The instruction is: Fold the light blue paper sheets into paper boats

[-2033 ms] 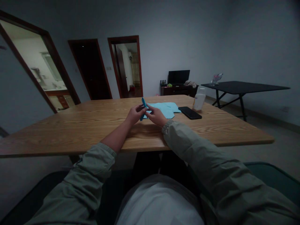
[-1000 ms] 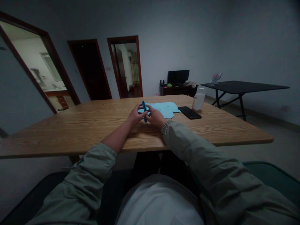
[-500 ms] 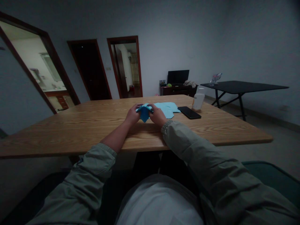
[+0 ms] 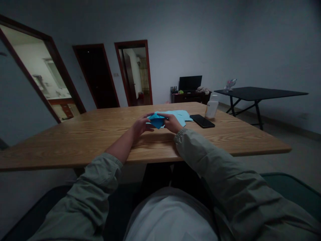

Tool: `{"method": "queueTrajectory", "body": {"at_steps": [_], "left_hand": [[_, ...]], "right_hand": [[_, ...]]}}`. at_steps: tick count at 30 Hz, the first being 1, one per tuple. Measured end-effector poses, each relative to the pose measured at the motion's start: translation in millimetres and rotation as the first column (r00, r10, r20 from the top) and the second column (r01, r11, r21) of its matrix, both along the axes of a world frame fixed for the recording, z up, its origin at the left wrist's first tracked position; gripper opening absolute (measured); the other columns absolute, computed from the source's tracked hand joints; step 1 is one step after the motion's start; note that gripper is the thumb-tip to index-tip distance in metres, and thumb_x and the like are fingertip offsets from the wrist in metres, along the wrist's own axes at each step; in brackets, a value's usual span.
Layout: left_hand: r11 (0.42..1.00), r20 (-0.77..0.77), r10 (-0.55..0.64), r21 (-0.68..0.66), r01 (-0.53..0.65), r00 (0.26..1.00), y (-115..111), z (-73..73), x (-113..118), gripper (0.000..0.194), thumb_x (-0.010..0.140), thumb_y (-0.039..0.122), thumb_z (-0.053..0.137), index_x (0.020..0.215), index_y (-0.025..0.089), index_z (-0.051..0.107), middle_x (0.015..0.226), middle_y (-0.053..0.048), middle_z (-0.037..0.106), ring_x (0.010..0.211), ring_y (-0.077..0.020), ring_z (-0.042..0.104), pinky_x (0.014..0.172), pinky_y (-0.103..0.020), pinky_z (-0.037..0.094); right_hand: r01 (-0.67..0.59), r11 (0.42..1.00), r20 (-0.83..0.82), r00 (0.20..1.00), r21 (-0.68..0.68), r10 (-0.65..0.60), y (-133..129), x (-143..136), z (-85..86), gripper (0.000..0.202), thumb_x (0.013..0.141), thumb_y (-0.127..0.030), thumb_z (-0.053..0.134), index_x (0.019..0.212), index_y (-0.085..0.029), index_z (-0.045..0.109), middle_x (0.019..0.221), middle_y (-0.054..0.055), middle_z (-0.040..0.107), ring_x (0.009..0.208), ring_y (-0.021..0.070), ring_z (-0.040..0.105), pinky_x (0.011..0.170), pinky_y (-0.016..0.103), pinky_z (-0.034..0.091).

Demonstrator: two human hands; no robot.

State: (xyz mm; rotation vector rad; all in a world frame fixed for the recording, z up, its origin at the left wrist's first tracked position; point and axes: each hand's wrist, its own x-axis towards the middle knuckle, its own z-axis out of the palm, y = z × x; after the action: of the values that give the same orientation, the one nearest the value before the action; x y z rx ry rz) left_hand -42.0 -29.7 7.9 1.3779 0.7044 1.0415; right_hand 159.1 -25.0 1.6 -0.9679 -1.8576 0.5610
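folded paper (image 4: 157, 123): It was held to the left of the phone (image 4: 202, 121), with a darker blue point hanging down.
right hand (image 4: 173, 123): Left of the phone, its fingers were nearly together, pinching the right side.
left hand (image 4: 141, 126): Farther left of the phone, its fingers were parted around the left side; how firmly they gripped could not be told.
folds: Working them well seemed to call for a light, steady right pinch while the left fingers shaped the layers evenly, without crushing the point.
blue paper (image 4: 182, 115): It lay flat on the table (image 4: 82, 140), just left of the phone, best left undisturbed.
bottle (image 4: 212, 108): It stood upright just beyond the phone, well apart from both hands.
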Motion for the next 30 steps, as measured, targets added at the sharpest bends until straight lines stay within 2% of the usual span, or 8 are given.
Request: {"method": "queueTrajectory", "body": {"at_steps": [3, 6, 9, 12, 16, 21, 26, 30], "left_hand": [[1.000, 0.045, -0.025, -0.010, 0.026, 0.999, 1, -0.5, -1, 0.057, 0.071, 0.037, 0.064, 0.125, 0.024, 0.054, 0.098, -0.008, 0.066, 0.074, -0.0231, 0.069, 0.059, -0.034, 0.056], [0.999, 0.016, 0.043, 0.015, -0.043, 0.999, 5, -3.7, 1, 0.055, 0.073, 0.046, 0.068, 0.122, 0.023, 0.056, 0.097, -0.008, 0.065, 0.069, -0.0190, 0.066, 0.055, -0.030, 0.054], [0.990, -0.019, 0.126, 0.071, -0.125, 0.992, 9, -7.8, 4, 0.063, 0.066, 0.039, 0.078, 0.123, 0.022, 0.055, 0.097, -0.006, 0.063, 0.069, -0.0146, 0.063, 0.055, -0.027, 0.053], [0.984, -0.029, 0.158, 0.093, -0.154, 0.987, 12, -11.5, 4, 0.074, 0.061, 0.033, 0.083, 0.127, 0.024, 0.051, 0.097, -0.006, 0.062, 0.070, -0.0134, 0.062, 0.056, -0.025, 0.052], [0.976, -0.011, 0.187, 0.111, -0.185, 0.982, 18, -14.0, 3, 0.080, 0.058, 0.031, 0.084, 0.130, 0.024, 0.048, 0.097, -0.006, 0.063, 0.071, -0.0140, 0.063, 0.058, -0.024, 0.051], [0.948, 0.009, 0.268, 0.176, -0.265, 0.963, 23, -13.9, 0, 0.085, 0.056, 0.033, 0.084, 0.131, 0.021, 0.046, 0.095, -0.007, 0.066, 0.074, -0.0179, 0.065, 0.065, -0.033, 0.054], [0.939, -0.046, 0.274, 0.231, -0.256, 0.961, 26, -15.6, 2, 0.077, 0.053, 0.037, 0.086, 0.120, 0.015, 0.055, 0.091, -0.008, 0.070, 0.077, -0.0215, 0.067, 0.070, -0.038, 0.054], [0.954, -0.181, 0.185, 0.268, -0.133, 0.966, 26, -16.9, 2, 0.062, 0.052, 0.033, 0.086, 0.106, 0.012, 0.063, 0.088, -0.009, 0.070, 0.076, -0.0211, 0.066, 0.067, -0.033, 0.053]], "right_hand": [[0.010, 1.000, 0.034, 0.999, 0.027, -0.011, 1, 0, -0.1, 0.053, 0.079, -0.009, 0.040, 0.125, -0.017, 0.064, 0.093, 0.006, 0.069, 0.061, 0.0108, 0.057, 0.061, 0.025, 0.053], [0.015, 0.997, 0.061, 0.998, 0.078, -0.020, 4, 1, -2.2, 0.053, 0.078, -0.009, 0.041, 0.125, -0.018, 0.064, 0.098, 0.007, 0.070, 0.066, 0.0126, 0.059, 0.067, 0.028, 0.054], [0.001, 0.997, 0.084, 0.996, 0.080, -0.008, 8, 2, -4.4, 0.053, 0.077, -0.008, 0.043, 0.125, -0.018, 0.064, 0.106, 0.007, 0.069, 0.070, 0.0132, 0.060, 0.070, 0.028, 0.054], [-0.032, 0.998, 0.083, 0.996, 0.052, 0.028, 9, 3, -5.5, 0.054, 0.077, -0.006, 0.043, 0.127, -0.017, 0.062, 0.102, 0.007, 0.069, 0.067, 0.0109, 0.059, 0.066, 0.025, 0.052], [-0.089, 0.996, 0.038, 0.995, -0.030, 0.090, 7, 3, -5.9, 0.062, 0.079, -0.010, 0.048, 0.141, -0.019, 0.045, 0.093, 0.005, 0.068, 0.057, 0.0077, 0.055, 0.054, 0.020, 0.049], [-0.233, 0.954, 0.004, 0.971, -0.191, 0.238, 0, 5, -0.9, 0.081, 0.075, -0.014, 0.063, 0.148, -0.022, 0.029, 0.096, 0.005, 0.066, 0.067, 0.0103, 0.061, 0.052, 0.019, 0.051], [-0.238, 0.942, -0.052, 0.971, -0.236, 0.232, 2, 5, 2.0, 0.054, 0.080, -0.022, 0.066, 0.131, -0.016, 0.049, 0.092, 0.006, 0.068, 0.073, 0.0139, 0.065, 0.054, 0.021, 0.055], [-0.197, 0.958, -0.003, 0.980, -0.209, 0.201, 9, 5, -3.7, 0.033, 0.079, -0.020, 0.067, 0.109, -0.012, 0.060, 0.089, 0.007, 0.069, 0.069, 0.0137, 0.065, 0.053, 0.022, 0.056]]}}
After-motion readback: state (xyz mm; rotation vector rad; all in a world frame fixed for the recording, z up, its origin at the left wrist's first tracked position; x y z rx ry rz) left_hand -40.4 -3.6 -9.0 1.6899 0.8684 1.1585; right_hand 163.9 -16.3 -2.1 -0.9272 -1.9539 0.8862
